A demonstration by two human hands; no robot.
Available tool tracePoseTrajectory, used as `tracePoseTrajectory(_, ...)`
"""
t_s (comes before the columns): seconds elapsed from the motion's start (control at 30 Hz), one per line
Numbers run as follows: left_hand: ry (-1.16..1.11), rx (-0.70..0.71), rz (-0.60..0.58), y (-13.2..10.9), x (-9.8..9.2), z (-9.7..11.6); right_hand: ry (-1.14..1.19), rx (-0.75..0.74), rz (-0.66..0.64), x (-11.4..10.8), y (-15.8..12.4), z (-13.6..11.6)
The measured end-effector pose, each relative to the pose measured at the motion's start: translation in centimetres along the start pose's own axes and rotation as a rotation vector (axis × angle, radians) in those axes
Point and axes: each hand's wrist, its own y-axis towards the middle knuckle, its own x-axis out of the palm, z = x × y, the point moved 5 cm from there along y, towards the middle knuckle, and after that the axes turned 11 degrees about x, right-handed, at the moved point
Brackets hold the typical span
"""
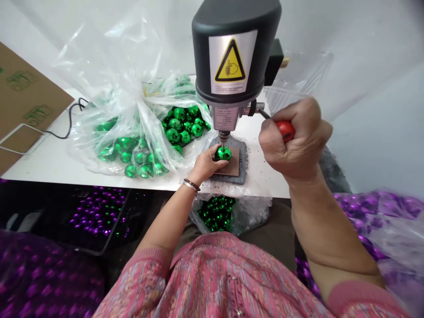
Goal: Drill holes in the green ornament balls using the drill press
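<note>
A black drill press [235,53] with a yellow warning sticker stands on the white table. Under its chuck, my left hand [209,164] grips a shiny green faceted ball [223,153] between thumb and fingers, on a brown board [233,162] over the grey base. The drill tip meets or nearly touches the top of the ball. My right hand [293,139] is wrapped round the red knob [285,130] of the press lever, to the right of the machine.
Clear plastic bags of green balls [142,157] lie on the table [39,170] at the left. A cardboard box [26,101] stands far left. An open bag of green balls [217,213] hangs below the table edge. Purple balls [96,212] are at lower left, with more in bags at right.
</note>
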Motion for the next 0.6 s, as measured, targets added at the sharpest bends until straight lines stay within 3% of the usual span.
tracePoseTrajectory(0.23,-0.03,0.0,-0.012,0.0,0.0,-0.2,-0.04,-0.018,0.039,0.8,-2.0,1.5)
tracePoseTrajectory(0.6,-0.043,0.012,-0.003,-0.3,-0.1,0.1,0.074,-0.177,0.237,1.4,-3.7,0.7)
